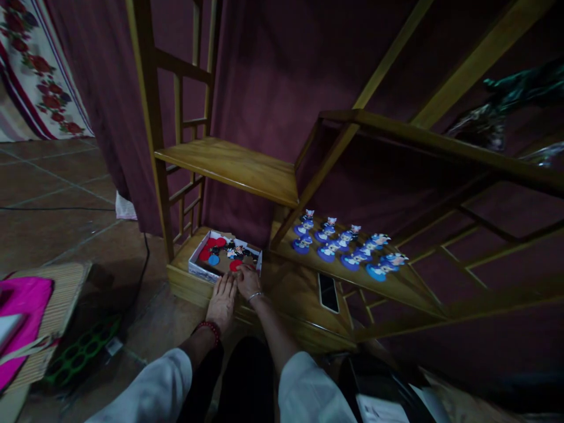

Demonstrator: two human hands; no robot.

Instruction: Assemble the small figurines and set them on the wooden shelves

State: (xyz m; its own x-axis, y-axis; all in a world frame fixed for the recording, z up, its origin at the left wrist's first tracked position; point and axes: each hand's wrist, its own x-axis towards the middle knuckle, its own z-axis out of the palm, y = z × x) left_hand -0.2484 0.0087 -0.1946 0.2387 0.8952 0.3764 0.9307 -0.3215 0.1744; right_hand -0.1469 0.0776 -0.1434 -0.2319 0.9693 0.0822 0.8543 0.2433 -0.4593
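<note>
A shallow open box [203, 274] with a pale rim stands on the lower left wooden shelf. Inside it lie several red discs [205, 252], a blue disc [214, 259] and small dark-and-white figures [235, 251]. My left hand [224, 298] rests at the box's front edge, fingers stretched out and side by side. Beside it, my right hand [248, 281] reaches over the front right of the box with its fingers bent. One red disc [235, 265] shows right by those fingertips, which are partly hidden, so I cannot tell what they grip.
Several small figurines [346, 241] on blue and purple round bases stand in rows on the raised right shelf. A phone [328, 292] lies below them. The upper shelf board [233, 170] overhangs behind the box. A mat-topped stand [66, 299] with pink cloth is at left.
</note>
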